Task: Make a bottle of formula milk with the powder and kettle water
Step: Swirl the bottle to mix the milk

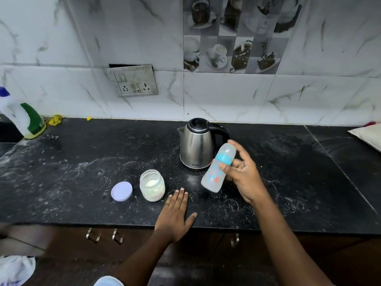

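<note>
Right grip [244, 176] holds tilted bottle [216, 172]; left grip [175, 215] flat on speckled black counter [82, 172].

White marbled wall tiles [226, 96], a switch panel [135, 81] and coffee-cup picture tiles [233, 38] stood behind a black speckled counter [92, 153] above brown cabinet doors [61, 242] with metal handles [93, 235].

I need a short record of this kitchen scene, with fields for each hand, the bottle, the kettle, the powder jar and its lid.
left hand: flat on the counter, fingers straight, beside the powder jar
right hand: holds the bottle, tilted, above the counter
bottle: cap on, blue ring; contents unclear
kettle: upright, lid closed
powder jar: open, powder inside
jar lid: on the counter, left of the jar
</note>
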The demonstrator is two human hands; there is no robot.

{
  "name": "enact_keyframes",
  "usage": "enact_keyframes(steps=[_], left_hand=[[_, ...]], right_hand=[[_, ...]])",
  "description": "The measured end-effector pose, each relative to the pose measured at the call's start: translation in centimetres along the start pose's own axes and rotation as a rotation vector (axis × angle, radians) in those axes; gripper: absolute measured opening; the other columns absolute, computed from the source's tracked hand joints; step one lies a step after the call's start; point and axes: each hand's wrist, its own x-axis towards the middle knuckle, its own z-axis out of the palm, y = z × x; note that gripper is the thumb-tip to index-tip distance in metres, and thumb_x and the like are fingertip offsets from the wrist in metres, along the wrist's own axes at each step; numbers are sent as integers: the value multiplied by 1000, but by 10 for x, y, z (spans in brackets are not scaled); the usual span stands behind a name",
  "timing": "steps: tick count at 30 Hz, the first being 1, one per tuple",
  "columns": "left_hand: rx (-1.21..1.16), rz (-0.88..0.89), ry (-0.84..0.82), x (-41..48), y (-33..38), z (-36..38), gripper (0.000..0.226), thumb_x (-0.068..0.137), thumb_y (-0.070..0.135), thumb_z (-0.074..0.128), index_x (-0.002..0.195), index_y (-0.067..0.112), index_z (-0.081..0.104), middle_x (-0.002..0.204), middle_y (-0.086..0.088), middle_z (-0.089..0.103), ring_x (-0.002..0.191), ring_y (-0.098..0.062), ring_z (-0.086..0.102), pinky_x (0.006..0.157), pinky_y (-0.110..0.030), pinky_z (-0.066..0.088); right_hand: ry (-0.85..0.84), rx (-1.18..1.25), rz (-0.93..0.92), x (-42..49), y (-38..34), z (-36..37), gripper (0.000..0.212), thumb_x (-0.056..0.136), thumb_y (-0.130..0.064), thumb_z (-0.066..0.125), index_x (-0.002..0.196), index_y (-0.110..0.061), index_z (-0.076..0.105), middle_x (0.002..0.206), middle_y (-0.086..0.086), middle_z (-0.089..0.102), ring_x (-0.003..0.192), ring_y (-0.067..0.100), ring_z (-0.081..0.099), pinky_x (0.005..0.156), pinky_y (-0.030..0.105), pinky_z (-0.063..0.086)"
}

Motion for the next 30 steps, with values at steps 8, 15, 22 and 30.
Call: enact_keyframes(steps=[8, 15, 22, 30], left_hand=[[-9, 0, 6, 0, 1, -1, 94, 101, 75, 6, 171, 13, -1, 177, -4, -15, 158, -14, -26, 126, -30, -26], [-9, 1, 6, 0, 1, -1, 95, 100, 75, 6, 171, 12, 1, 179, -7, -11, 159, -15, -25, 128, -33, -22], [-17, 2, 15, 0, 1, -1, 96, 99, 75, 5, 171, 12, 1, 179, -7, -10, 158, -16, -24, 127, -32, -23], [-29, 9, 49, -1, 2, -1, 94, 102, 73, 12, 171, 10, 7, 179, -7, -4, 159, -17, -20, 125, -30, -24]], right_hand=[[15, 8, 12, -4, 0, -4, 80, 80, -3, 81, 148, -33, 52, 126, 18, 73, 116, 34, 71, 91, 49, 62], [48, -3, -4, -3, 6, -5, 75, 87, 5, 77, 146, -36, 54, 125, 15, 74, 114, 31, 72, 88, 44, 63], [58, 15, -8, -2, 5, -4, 77, 84, -4, 83, 146, -40, 54, 128, 15, 73, 119, 33, 71, 92, 49, 62], [67, 42, 6, -6, 2, -7, 77, 82, -3, 80, 147, -35, 52, 127, 20, 72, 116, 33, 72, 91, 50, 62]])
